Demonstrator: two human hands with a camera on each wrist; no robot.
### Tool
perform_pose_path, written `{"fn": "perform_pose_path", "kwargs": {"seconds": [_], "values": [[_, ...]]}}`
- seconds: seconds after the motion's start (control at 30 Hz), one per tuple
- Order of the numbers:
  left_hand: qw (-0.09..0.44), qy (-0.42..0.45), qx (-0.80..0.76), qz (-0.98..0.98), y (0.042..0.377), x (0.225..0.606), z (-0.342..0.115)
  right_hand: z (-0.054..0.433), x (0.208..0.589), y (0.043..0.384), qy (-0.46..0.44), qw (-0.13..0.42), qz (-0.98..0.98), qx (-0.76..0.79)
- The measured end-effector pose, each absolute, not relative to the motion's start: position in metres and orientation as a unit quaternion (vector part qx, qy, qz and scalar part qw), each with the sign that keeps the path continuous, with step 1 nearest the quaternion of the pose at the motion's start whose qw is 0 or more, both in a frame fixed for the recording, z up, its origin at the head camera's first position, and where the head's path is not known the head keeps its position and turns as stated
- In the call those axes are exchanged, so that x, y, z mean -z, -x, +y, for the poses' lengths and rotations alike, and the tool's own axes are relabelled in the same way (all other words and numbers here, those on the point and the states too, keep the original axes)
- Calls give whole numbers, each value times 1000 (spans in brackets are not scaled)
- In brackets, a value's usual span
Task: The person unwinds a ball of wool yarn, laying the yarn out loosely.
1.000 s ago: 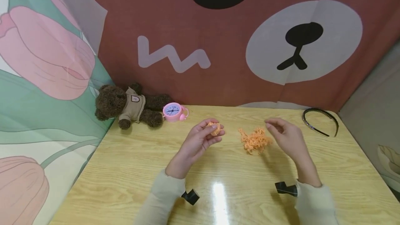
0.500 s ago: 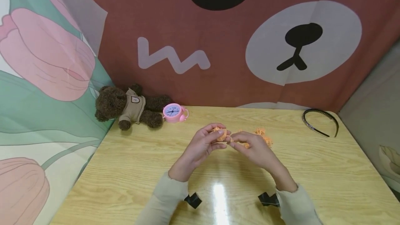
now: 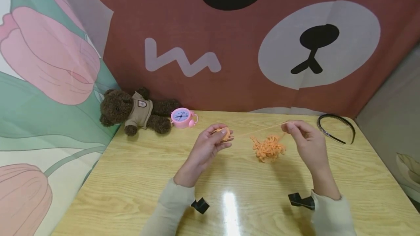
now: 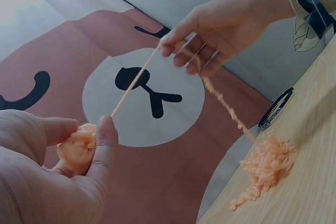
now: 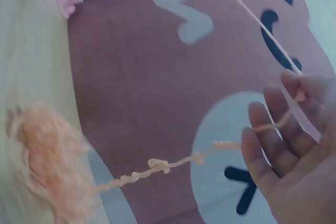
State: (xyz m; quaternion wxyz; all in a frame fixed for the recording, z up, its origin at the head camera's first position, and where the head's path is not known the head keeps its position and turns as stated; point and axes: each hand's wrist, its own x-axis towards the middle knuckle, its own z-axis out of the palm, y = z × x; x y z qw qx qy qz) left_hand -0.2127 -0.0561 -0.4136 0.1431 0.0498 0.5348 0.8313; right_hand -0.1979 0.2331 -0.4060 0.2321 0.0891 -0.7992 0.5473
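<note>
A small ball of orange yarn (image 4: 77,150) is held between the thumb and fingers of my left hand (image 3: 207,146). From it a taut yarn strand (image 4: 134,88) runs up to my right hand (image 3: 308,143), whose thumb and index fingertip pinch it. Past the pinch, a kinked length of yarn (image 5: 173,165) passes by the other fingers and drops to a loose, tangled yarn heap (image 3: 269,148) on the table. The heap lies between the two hands, lower than both. In the right wrist view the heap is blurred.
On the wooden table (image 3: 147,177), a brown teddy bear (image 3: 139,112) lies at the back left, against a pink alarm clock (image 3: 182,117). A black headband (image 3: 336,128) rests at the back right. A printed cloth (image 3: 229,90) hangs behind the table.
My right hand came in to the ball in the left hand, then drew away to the right, and a strand now stretches between them. The left hand barely shifted.
</note>
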Motion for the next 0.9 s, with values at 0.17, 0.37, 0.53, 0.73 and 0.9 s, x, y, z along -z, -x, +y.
{"fn": "perform_pose_path", "kwargs": {"seconds": [0.17,0.37,0.53,0.73,0.9], "values": [[139,-50,-839,524,214,414,-58,254,404,202,-3,302,-734,-608],[123,-39,-846,517,215,412,-59,280,406,206,66,341,-646,-680],[117,-33,-847,518,216,411,-61,297,409,207,122,343,-615,-699],[131,-52,-839,525,216,410,-62,307,416,208,173,220,-818,-502],[141,-56,-840,521,215,411,-61,291,420,209,45,163,-918,-360]]}}
